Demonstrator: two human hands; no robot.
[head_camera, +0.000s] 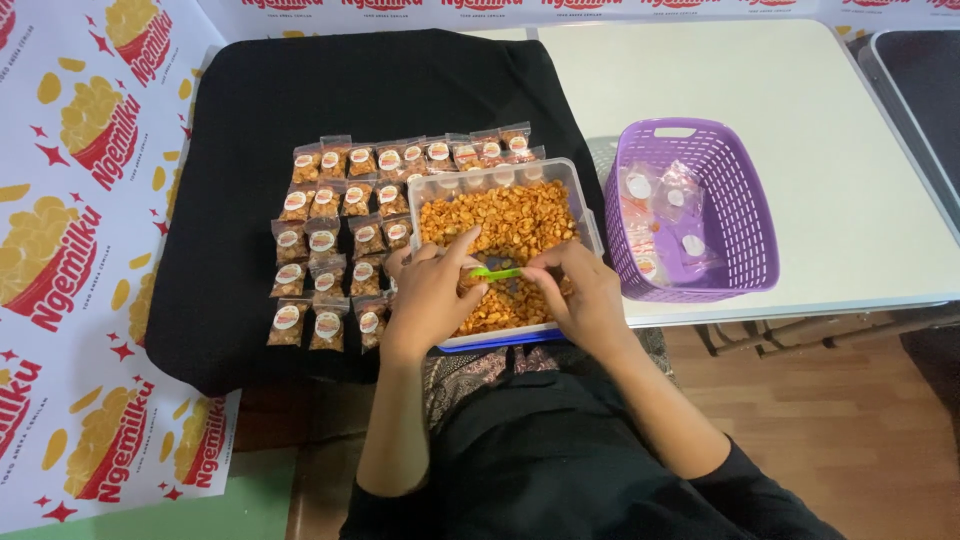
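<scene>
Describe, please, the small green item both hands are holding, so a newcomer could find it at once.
Start at the black cloth covering the table's left part, then find the clear plastic tub of orange snack pieces at its right edge. Above the tub, the left hand and right hand pinch a thin strip; it is the only bright green thing there.

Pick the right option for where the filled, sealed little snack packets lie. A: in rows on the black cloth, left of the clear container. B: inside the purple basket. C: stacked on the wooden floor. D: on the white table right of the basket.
A: the filled snack packets lie in rows on the black cloth, left of the clear container over which both hands hold a green thing.
</scene>
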